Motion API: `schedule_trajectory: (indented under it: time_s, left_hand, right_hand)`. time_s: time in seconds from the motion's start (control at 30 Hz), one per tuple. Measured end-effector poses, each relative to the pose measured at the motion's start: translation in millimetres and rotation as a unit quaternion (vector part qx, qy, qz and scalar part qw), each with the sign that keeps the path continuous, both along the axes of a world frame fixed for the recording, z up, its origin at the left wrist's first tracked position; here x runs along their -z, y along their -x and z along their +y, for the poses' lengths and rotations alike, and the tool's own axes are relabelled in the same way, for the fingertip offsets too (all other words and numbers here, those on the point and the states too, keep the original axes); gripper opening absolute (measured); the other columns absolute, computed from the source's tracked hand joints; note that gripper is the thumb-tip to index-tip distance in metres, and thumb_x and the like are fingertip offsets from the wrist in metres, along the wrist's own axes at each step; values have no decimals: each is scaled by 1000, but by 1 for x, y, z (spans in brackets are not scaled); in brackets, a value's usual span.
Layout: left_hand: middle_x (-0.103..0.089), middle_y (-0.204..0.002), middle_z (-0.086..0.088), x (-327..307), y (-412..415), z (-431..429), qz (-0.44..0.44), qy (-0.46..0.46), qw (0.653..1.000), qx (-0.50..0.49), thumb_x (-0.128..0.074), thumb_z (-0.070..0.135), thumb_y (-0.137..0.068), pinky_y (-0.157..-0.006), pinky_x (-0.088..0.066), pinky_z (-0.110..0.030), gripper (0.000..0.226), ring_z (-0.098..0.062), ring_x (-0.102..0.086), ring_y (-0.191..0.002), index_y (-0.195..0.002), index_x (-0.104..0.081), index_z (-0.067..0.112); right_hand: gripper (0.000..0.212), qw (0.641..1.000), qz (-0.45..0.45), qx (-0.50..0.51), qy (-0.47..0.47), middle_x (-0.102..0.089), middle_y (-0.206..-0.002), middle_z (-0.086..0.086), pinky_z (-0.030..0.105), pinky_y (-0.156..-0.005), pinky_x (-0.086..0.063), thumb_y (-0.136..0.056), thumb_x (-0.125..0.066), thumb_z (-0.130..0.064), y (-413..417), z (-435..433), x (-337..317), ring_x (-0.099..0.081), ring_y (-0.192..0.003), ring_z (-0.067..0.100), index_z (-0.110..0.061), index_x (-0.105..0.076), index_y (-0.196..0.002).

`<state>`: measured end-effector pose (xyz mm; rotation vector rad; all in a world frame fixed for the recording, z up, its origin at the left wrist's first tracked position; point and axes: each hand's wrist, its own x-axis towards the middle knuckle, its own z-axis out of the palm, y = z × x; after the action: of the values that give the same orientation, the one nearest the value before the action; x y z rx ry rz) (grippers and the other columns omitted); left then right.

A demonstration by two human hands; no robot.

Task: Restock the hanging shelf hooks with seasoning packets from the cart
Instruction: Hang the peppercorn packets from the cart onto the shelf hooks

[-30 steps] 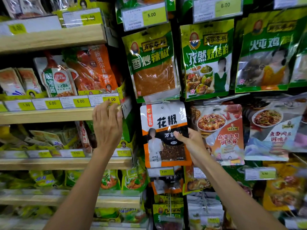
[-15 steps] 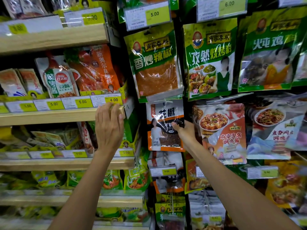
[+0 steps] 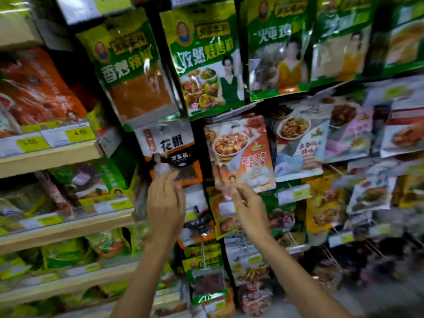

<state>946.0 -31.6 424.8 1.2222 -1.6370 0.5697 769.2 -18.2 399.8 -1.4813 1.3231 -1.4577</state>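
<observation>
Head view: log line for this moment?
left hand: touches peppercorn packet bottom | right hand: at tofu-dish packet bottom, grip unclear

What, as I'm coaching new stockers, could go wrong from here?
1. The left hand touches only the bottom edge of the peppercorn packet. Its top is tucked under the chili packet, so a half-seated hang hole could go unnoticed and the packet may drop.
2. The right hand seems to pinch the lower corner of the tofu packet. A tug there could pull it loose or tear it.
</observation>
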Motion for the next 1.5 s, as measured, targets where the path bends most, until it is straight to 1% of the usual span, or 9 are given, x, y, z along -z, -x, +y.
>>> schedule_trajectory:
  time_s: [0.1, 0.23, 0.47, 0.6, 0.8, 0.9, 1.13, 1.33, 1.5]
  left_hand:
    - [-62, -94, -15, 41, 83, 21, 104, -200, 965, 132, -40, 12, -103, -74, -43, -40, 25, -29, -54, -87, -103, -62, 1]
    - [-60, -77, -14, 99, 201, 52, 219, -437, 845, 216, -39, 18, -102, -68, -43, -39, 34, -29, -56, -71, -101, -62, -7]
    - [-60, -64, -13, 194, 406, 123, 127, -608, 729, 288, -48, 0, -96, -60, -42, -21, 35, -28, -56, -66, -64, -54, 11]
    - [-64, -75, -6, 213, 495, 138, 101, -684, 650, 315, -44, 5, -99, -52, -41, -12, 30, -14, -56, -62, -75, -59, 17]
    - [-55, -65, 5, 224, 591, 122, 18, -679, 644, 352, -49, 7, -98, -56, -33, -18, 22, -19, -51, -68, -79, -61, 11]
    - [-67, -84, 1, 235, 637, 99, -16, -674, 633, 380, -47, 15, -99, -60, -38, -11, 18, -13, -59, -77, -96, -65, 15]
    - [-67, -89, -1, 262, 759, 12, -140, -630, 628, 435, -43, 24, -101, -72, -46, -35, 25, -17, -61, -81, -106, -65, 13]
    - [-65, -105, -13, 286, 861, -57, -199, -562, 665, 451, -46, 14, -99, -78, -41, -29, 25, -29, -59, -96, -112, -64, 2]
    - [-56, -125, -20, 323, 914, -82, -208, -575, 673, 417, -49, 20, -98, -93, -44, -40, 36, -34, -53, -116, -128, -54, 1]
  right_hand:
    - [18, 997, -37, 34, -50, -67, -89, 3, 30, -69, -49, -99, -46, -32, 71, 41, 36, -62, -77, 15, -27, -64, -99]
    - [20, 976, -63, 144, -147, -70, -83, 5, 31, -69, -54, -98, -50, -25, 189, 103, 93, -67, -78, 23, -18, -67, -90]
    - [22, 901, -19, 341, -268, -69, -70, 2, 34, -69, -49, -95, -56, -14, 388, 236, 172, -65, -74, 22, -20, -65, -75]
    - [21, 853, -23, 411, -321, -69, -71, -4, 31, -67, -48, -95, -57, -20, 465, 289, 199, -64, -71, 15, -25, -66, -77]
    - [16, 799, -106, 497, -322, -74, -79, 6, 49, -76, -55, -95, -57, -13, 540, 308, 220, -69, -77, 26, -16, -69, -84]
    - [18, 782, -124, 531, -302, -74, -74, -2, 37, -68, -57, -95, -57, -18, 573, 297, 224, -70, -68, 14, -23, -68, -81]
    - [17, 730, -141, 586, -321, -72, -74, -10, 14, -64, -52, -95, -57, -18, 663, 247, 250, -68, -72, 2, -23, -69, -84]
    - [22, 706, -168, 591, -353, -72, -80, 8, 38, -75, -53, -97, -54, -19, 735, 194, 302, -68, -76, 23, -4, -70, -91]
    - [27, 690, -155, 572, -415, -68, -75, 6, 35, -69, -50, -100, -49, -20, 780, 151, 371, -64, -71, 23, -12, -65, -80]
